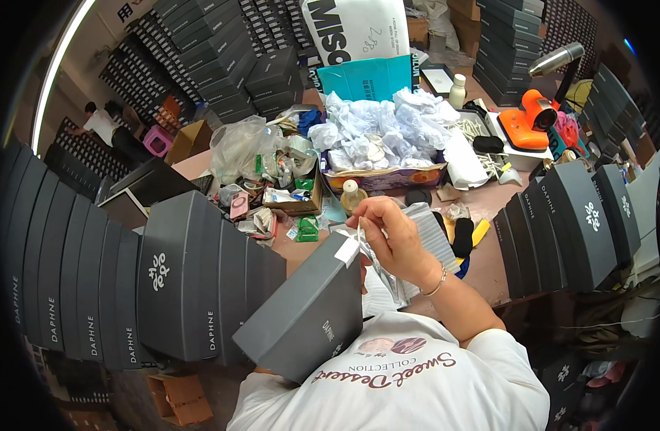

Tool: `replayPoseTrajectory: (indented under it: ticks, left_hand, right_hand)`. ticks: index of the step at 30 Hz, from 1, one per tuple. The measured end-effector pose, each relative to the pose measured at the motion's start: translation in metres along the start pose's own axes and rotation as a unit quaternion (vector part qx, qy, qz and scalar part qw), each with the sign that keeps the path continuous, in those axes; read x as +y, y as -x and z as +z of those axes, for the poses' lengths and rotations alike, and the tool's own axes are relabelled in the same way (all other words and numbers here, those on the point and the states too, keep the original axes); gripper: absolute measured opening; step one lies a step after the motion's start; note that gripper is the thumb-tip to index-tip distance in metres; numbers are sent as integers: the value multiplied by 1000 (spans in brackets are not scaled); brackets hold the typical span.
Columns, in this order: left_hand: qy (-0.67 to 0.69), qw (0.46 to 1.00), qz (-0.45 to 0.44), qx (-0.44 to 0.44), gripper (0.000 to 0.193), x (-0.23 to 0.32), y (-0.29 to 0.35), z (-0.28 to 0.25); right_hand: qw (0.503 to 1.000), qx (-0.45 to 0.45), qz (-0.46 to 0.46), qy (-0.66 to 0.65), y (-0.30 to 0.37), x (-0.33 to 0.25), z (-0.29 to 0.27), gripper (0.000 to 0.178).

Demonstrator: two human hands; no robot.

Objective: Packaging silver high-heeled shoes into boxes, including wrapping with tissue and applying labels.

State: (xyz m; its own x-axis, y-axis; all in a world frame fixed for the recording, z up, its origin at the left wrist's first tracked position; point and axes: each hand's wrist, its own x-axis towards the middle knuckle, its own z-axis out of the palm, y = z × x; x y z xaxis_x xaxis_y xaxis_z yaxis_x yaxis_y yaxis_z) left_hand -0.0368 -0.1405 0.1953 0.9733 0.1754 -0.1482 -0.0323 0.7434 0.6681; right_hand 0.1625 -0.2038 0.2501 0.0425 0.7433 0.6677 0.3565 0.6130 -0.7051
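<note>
A dark grey shoe box (301, 309) is tilted up in front of my body, with a white label (348, 250) at its upper corner. Most of my left hand (364, 274) is hidden behind the box; a bit of finger shows at its right edge, gripping it. My right hand (393, 237), with a bracelet at the wrist, is closed in a pinch just above that corner. Between its fingertips is a thin white strip (359, 229). Beside the box lies crumpled clear plastic and white ribbed sheeting (432, 233).
Rows of grey shoe boxes (179, 280) stand at left, more (574, 223) at right. A carton (387, 177) of crumpled white paper sits ahead, near a bottle (352, 194) and small packets. An orange device (527, 122) is at far right. Another person (104, 129) is far left.
</note>
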Motion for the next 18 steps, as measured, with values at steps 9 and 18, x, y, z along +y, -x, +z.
replayPoseTrajectory:
  ticks: [9,18]
  left_hand:
    - [-65,989,102,82,56,-23,-11,15]
    - [-160,965,159,132,48,-37,-17,19]
  right_hand:
    - [989,24,-145,29,-2,-11,-11,32]
    - [953,123,-38,-275,5,-40,-41,13]
